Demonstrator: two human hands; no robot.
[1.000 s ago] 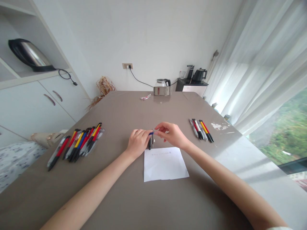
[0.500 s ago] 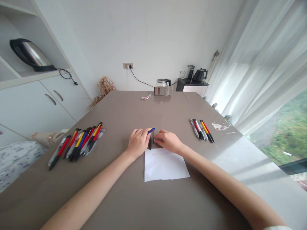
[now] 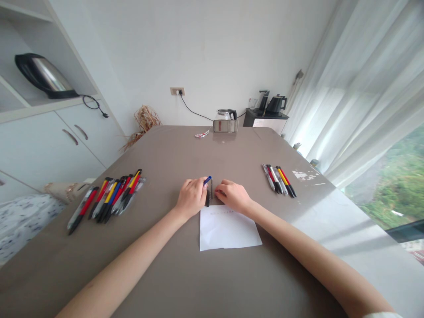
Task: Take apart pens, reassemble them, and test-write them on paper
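Just beyond the white paper sheet [image 3: 228, 229], the left hand [image 3: 191, 199] grips a blue-tipped pen part [image 3: 207, 180]; the right hand [image 3: 233, 196], fingers curled, pinches the dark pen barrel [image 3: 208, 196].

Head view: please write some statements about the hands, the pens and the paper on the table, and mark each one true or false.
1. The left hand holds a pen with a blue end. True.
2. The white sheet of paper lies on the far side of the hands, near the glass kettle. False: it lies on the near side, just below the hands.
3. The bigger group of pens lies on the left side of the table. True.
4. The right hand rests on the small group of pens at the right. False: it is at the middle, close to the left hand, apart from that group.
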